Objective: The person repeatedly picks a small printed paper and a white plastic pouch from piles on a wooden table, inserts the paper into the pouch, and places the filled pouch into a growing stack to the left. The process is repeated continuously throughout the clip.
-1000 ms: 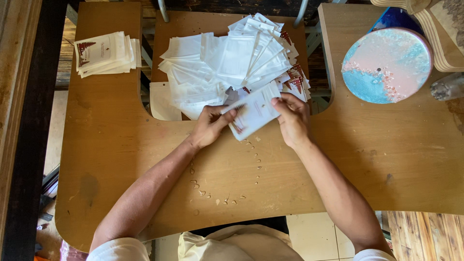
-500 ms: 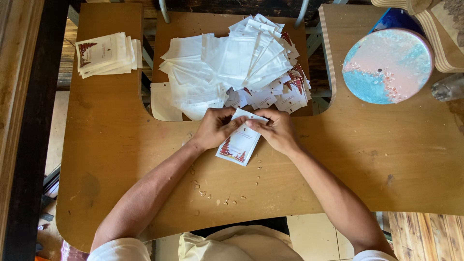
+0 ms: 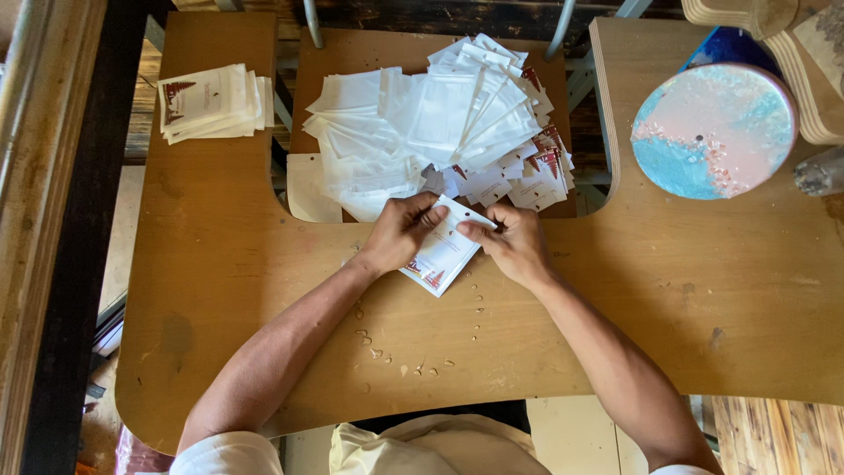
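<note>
Shifted slightly: our white packet (image 3: 444, 251) now lies flatter on the wooden table (image 3: 615, 317), just near of the loose packet pile (image 3: 440, 123). Left hand (image 3: 400, 233) and right hand (image 3: 514, 242) pinch its far edge, fingers curled closed.

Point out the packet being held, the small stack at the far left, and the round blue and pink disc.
packet (image 3: 437, 255): head view, its white middle.
small stack (image 3: 211, 101): head view, top sheet.
round disc (image 3: 712, 127): head view, centre of its face.

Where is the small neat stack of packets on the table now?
In the head view, the neat stack lies at the table's far left corner, left of the big loose pile.
</note>
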